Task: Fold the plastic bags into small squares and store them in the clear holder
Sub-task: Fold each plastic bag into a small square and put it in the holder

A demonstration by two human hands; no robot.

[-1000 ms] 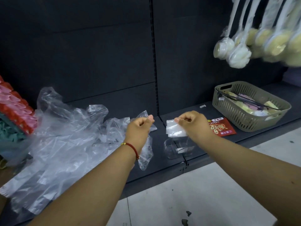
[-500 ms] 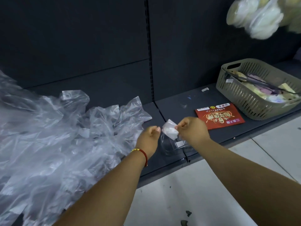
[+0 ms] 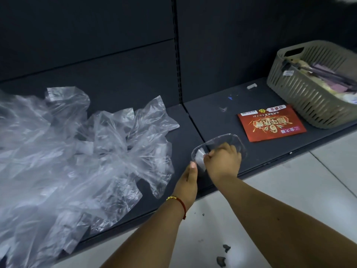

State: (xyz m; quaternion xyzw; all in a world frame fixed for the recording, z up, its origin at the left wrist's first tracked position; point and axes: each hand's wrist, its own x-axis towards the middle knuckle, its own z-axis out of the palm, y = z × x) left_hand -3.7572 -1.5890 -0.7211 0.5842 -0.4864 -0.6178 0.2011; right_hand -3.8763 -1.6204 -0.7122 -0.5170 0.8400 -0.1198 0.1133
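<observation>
A clear plastic holder [image 3: 229,135] stands near the front edge of the dark shelf [image 3: 210,111]. My right hand [image 3: 222,161] reaches into its mouth and pinches a small folded square of plastic bag [image 3: 200,161], which sits at the holder's left end, partly inside. My left hand [image 3: 188,180] lies against the holder's near left side with the thumb tip at the rim; its fingers are hidden. A big loose pile of clear plastic bags [image 3: 87,151] covers the shelf to the left.
A red printed leaflet [image 3: 270,124] lies flat just right of the holder. Behind it at the far right stands a beige slotted basket [image 3: 309,105] with items inside. Pale floor tiles with dark debris [image 3: 222,260] run below the shelf edge.
Both hands have dropped from mid-air to the holder. The folded square went down with my right hand into the holder's mouth, and my left hand moved to its side.
</observation>
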